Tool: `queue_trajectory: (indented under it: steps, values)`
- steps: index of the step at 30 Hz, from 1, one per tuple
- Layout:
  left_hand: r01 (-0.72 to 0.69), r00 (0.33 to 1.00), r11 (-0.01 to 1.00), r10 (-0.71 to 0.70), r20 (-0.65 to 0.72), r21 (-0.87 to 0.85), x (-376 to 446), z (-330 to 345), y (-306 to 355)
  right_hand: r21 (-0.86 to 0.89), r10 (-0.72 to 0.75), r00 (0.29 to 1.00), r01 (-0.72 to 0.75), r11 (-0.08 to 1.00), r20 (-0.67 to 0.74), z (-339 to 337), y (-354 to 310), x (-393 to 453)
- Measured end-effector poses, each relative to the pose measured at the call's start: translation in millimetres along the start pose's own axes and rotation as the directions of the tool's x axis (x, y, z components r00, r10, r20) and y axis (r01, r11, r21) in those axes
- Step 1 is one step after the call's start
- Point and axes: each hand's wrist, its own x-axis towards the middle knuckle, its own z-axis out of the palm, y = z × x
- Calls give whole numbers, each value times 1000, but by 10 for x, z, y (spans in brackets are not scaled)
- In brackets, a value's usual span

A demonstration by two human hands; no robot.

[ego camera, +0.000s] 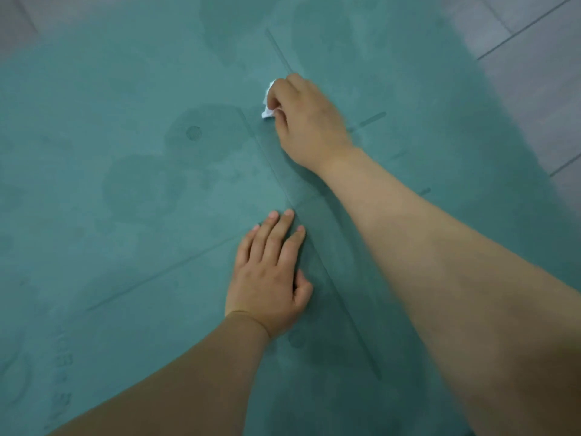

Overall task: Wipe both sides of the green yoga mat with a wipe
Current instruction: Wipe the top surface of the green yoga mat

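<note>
Mat: green mat [125, 89] lies flat on the floor and fills most of the view, with darker damp patches and faint printed lines.
Wipe: crumpled white wipe [268, 103] on the mat near its middle line.
Right hand: right hand [306, 121] has its fingers curled round the wipe, pressing it to the mat.
Left hand: left hand [270, 275] lies flat on the mat, fingers straight, nearer the person.
Floor: grey floor [540, 73] with seams shows at the upper right.

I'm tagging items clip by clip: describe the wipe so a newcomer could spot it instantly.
Start from the green yoga mat that fills nearly the whole view, with grey floor at its right edge. Follow the right hand, the one reaching farther up the mat. The wipe is the small crumpled white wad poking out from its fingers, the only white thing on the mat.
</note>
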Motion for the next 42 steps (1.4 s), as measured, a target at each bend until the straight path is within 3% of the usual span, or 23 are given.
queue_trajectory:
  steps: [3,7,12,17,21,23,26,28,32,42]
  values:
    - [-8,1000,1000,8,-1,5,10,6,-10,-18,29,999,-29,999,-43,147,-10,327]
    - [-19,999,999,20,28,-29,16,0,-5,-189,20,999,-28,982,-46,270,25,465]
    - [-5,996,995,13,84,-101,21,-44,-42,-157,30,997,-41,987,-69,263,-21,493]
    - [-118,986,976,137,93,-184,75,-196,-418,-166,61,997,-68,984,-44,264,-29,521]
    - [176,982,964,-185,-29,-198,781,-386,-1352,-172,72,997,-78,982,-39,263,-46,553]
    - [274,961,954,-277,-11,-122,1306,-559,-1878,-159,75,997,-79,984,-33,259,-42,550]
    - [257,964,966,-253,87,-31,2057,-805,-2371,-163,80,997,-81,983,-12,249,-32,555]
    - [237,968,971,-236,81,-1,2286,-843,-2409,-173,86,996,-83,981,14,243,-43,559]
    - [250,968,968,-250,-4,-21,2263,-819,-2367,-159,111,994,-108,981,10,233,-63,565]
    - [211,976,977,-212,-52,-33,2294,-815,-2410,-108,142,987,-134,985,69,197,-77,601]
